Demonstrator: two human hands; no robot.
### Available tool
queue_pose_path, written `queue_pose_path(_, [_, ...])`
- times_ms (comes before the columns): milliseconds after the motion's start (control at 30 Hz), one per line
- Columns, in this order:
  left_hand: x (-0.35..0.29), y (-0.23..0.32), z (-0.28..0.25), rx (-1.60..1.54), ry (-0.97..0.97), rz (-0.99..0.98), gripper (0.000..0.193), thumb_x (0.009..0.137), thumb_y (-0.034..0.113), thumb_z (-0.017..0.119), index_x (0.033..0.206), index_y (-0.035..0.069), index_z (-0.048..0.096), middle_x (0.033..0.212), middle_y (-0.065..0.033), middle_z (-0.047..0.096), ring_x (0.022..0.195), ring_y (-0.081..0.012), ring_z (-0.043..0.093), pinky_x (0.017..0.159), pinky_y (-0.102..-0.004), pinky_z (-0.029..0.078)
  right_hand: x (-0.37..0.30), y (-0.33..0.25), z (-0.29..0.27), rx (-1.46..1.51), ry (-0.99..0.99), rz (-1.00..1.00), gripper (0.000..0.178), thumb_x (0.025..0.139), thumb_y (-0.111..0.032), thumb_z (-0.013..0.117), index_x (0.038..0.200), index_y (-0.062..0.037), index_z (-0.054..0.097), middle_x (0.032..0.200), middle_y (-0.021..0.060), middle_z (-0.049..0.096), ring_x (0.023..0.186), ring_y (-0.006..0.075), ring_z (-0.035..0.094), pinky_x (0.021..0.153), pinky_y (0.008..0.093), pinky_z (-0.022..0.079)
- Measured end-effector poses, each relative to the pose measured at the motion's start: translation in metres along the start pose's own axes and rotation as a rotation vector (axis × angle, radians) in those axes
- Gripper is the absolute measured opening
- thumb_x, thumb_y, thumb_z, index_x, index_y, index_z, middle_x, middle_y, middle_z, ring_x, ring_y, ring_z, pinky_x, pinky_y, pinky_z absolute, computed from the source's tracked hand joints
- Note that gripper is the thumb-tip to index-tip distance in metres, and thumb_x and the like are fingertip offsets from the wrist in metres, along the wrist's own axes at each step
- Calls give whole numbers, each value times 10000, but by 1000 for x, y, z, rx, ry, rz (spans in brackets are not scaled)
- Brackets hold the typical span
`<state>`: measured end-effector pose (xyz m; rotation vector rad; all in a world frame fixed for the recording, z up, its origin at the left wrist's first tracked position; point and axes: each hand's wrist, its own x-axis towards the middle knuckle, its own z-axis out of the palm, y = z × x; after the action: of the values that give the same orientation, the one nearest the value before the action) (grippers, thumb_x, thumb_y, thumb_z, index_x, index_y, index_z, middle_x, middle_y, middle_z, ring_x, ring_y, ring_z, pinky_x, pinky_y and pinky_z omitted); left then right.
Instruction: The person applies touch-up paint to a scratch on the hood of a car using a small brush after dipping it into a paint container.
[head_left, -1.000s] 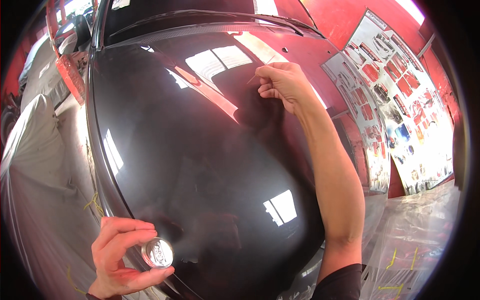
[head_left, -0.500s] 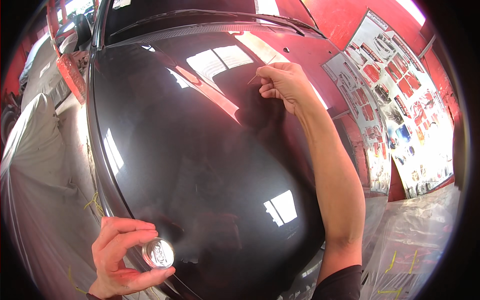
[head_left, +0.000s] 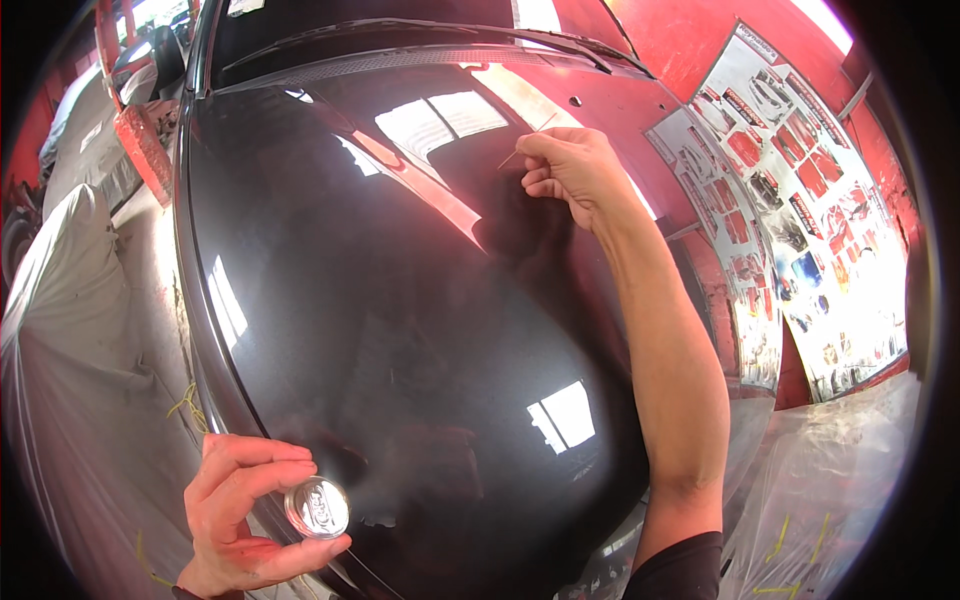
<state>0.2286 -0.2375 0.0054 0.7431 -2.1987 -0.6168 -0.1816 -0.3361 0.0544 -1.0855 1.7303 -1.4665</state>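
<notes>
Between the thumb and curled fingers of my left hand (head_left: 235, 515) is a small round silver container (head_left: 318, 507), its shiny, embossed-looking face turned up toward me. This hand is over the near left edge of a glossy black car hood (head_left: 370, 290). Stretched far across the hood, my right hand (head_left: 568, 170) pinches a thin stick (head_left: 508, 160), toothpick-like, between thumb and forefinger. The stick's lower tip points down to the left, close to the paint; whether it touches, I cannot tell. My right hand's other fingers are curled in.
A wiper (head_left: 420, 28) lies along the windshield base. Posters with car pictures (head_left: 800, 180) hang on the red wall at the right. Grey sheeting (head_left: 80, 330) drapes something at the left, and clear plastic (head_left: 840, 470) hangs low on the right. A red post (head_left: 142, 155) stands at the far left.
My right hand with the stick has shifted very slightly to the right. My left hand and the silver container stay practically in place.
</notes>
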Motion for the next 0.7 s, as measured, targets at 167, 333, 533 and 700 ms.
queue_pose_path(167, [0,0,1,1,-5,2,527,512,323,879,935,54,716,974,-111,672,830,-209,615,705,-321,488,0,1,0,4,-12,-9,151,829,-97,679,801,44,630,715,77,602,567,165,630,562,266,563])
queue_pose_path(333, [1,1,0,1,-4,-1,526,512,317,877,939,55,715,972,-111,672,828,-211,615,704,-320,488,0,1,0,-4,-14,11,166,876,-123,706,873,36,656,754,53,610,580,123,613,549,233,543])
queue_pose_path(533, [0,0,-2,5,-1,1,520,517,317,875,936,55,715,972,-110,672,824,-211,617,699,-322,489,1,2,0,47,-24,14,169,880,-126,714,889,34,659,755,55,609,602,134,615,564,255,537])
queue_pose_path(700, [4,4,-4,-40,-37,-22,497,553,230,926,977,75,718,995,-76,683,844,-203,602,747,-317,446,-16,-16,-20,161,3,-44,135,864,-88,689,826,26,629,731,66,592,578,154,598,566,272,537])
